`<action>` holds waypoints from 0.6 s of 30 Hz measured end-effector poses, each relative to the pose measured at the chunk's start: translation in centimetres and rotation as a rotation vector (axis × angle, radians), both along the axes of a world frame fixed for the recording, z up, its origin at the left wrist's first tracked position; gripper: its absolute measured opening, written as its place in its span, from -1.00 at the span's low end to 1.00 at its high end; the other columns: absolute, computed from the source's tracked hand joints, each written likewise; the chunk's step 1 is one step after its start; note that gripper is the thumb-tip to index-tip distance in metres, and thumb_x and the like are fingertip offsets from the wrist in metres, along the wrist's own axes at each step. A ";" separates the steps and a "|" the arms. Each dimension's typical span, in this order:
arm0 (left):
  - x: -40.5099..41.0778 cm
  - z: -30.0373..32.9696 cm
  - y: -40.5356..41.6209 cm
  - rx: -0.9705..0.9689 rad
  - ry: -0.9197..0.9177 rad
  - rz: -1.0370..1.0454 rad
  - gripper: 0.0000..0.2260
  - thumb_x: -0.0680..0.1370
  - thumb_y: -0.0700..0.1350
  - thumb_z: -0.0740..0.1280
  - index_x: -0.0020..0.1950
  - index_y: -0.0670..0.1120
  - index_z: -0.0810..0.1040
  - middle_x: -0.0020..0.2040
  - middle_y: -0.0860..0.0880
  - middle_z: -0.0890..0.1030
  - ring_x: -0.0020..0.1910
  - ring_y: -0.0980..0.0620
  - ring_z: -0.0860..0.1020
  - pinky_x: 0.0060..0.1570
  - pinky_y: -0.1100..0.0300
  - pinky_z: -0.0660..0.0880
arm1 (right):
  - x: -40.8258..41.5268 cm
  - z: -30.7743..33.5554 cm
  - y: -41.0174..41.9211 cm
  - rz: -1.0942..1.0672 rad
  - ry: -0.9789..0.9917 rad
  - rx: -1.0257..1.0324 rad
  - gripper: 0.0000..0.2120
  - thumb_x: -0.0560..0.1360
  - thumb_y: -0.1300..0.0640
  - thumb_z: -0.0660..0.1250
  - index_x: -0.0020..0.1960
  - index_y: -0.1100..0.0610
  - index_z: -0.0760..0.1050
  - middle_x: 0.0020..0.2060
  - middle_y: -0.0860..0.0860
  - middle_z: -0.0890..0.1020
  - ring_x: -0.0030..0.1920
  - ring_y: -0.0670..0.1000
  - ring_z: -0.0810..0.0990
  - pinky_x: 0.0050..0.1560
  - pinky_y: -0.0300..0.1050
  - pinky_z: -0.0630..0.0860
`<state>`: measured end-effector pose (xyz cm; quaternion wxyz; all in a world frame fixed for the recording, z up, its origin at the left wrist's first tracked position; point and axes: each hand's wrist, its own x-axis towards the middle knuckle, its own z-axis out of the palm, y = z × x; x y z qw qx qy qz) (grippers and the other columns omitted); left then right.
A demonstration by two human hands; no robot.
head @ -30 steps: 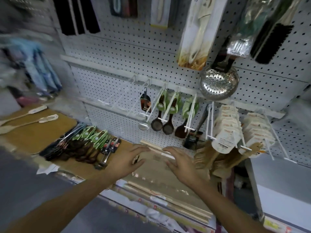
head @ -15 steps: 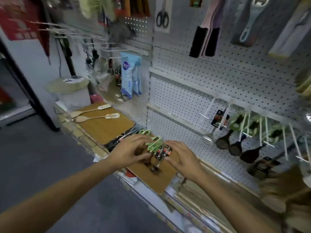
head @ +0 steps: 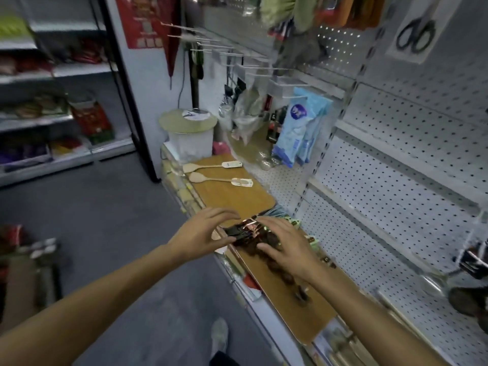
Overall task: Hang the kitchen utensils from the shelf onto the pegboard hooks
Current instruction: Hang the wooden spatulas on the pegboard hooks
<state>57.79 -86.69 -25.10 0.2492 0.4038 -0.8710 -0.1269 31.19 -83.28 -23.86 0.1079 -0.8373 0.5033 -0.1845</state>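
Observation:
A pile of carded kitchen utensils [head: 249,229], with dark wooden spoon bowls [head: 281,272] and green and black cards, lies on the wooden shelf board [head: 298,313]. My right hand [head: 286,248] rests on top of the pile with its fingers spread. Just left of the pile, my left hand [head: 202,233] is cupped, its thumb touching the black card ends. The white pegboard [head: 396,207] rises behind the shelf. Bare white hooks [head: 287,84] stick out of it higher up.
Two pale wooden spatulas [head: 211,167] lie on the board further left, beyond them a white lidded bucket [head: 190,138]. Blue packets [head: 301,128] hang from a hook. A metal ladle [head: 433,283] hangs at the far right. Grey aisle floor and store shelves [head: 52,114] lie to the left.
My view swung left along the shelf. Both hands moved from the light sticks to the utensil pile and now close in on it from both sides.

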 end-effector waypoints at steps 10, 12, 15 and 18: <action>8.2 -1.6 -15.0 0.046 -0.095 0.086 -0.52 0.56 0.28 0.30 0.41 0.10 0.47 0.38 0.14 0.50 0.38 0.14 0.44 0.35 0.14 0.42 | 7.1 -3.4 -18.0 0.063 -0.070 0.092 -0.43 0.55 -0.26 0.18 0.51 -0.10 0.23 0.40 -0.25 0.31 0.34 -0.30 0.15 0.38 -0.24 0.16; 9.5 -1.7 -18.0 0.053 -0.108 0.098 -0.51 0.56 0.29 0.29 0.41 0.10 0.46 0.38 0.15 0.50 0.38 0.15 0.43 0.37 0.16 0.40 | 8.4 -3.7 -21.3 0.071 -0.072 0.111 -0.43 0.56 -0.25 0.20 0.51 -0.12 0.22 0.39 -0.28 0.29 0.35 -0.30 0.15 0.36 -0.23 0.16; 11.1 -1.7 -22.0 0.069 -0.106 0.121 -0.47 0.54 0.33 0.24 0.41 0.08 0.48 0.37 0.14 0.51 0.36 0.14 0.45 0.36 0.17 0.41 | 10.3 -3.9 -25.7 0.094 -0.097 0.114 -0.44 0.55 -0.24 0.24 0.49 -0.13 0.25 0.42 -0.21 0.36 0.34 -0.32 0.19 0.34 -0.23 0.25; 12.6 -2.2 -25.5 0.083 -0.095 0.122 -0.47 0.54 0.34 0.24 0.40 0.08 0.48 0.37 0.14 0.52 0.37 0.14 0.45 0.36 0.18 0.40 | 12.1 -4.2 -29.1 0.094 -0.096 0.139 -0.44 0.55 -0.24 0.25 0.50 -0.12 0.25 0.43 -0.20 0.36 0.37 -0.27 0.22 0.32 -0.26 0.19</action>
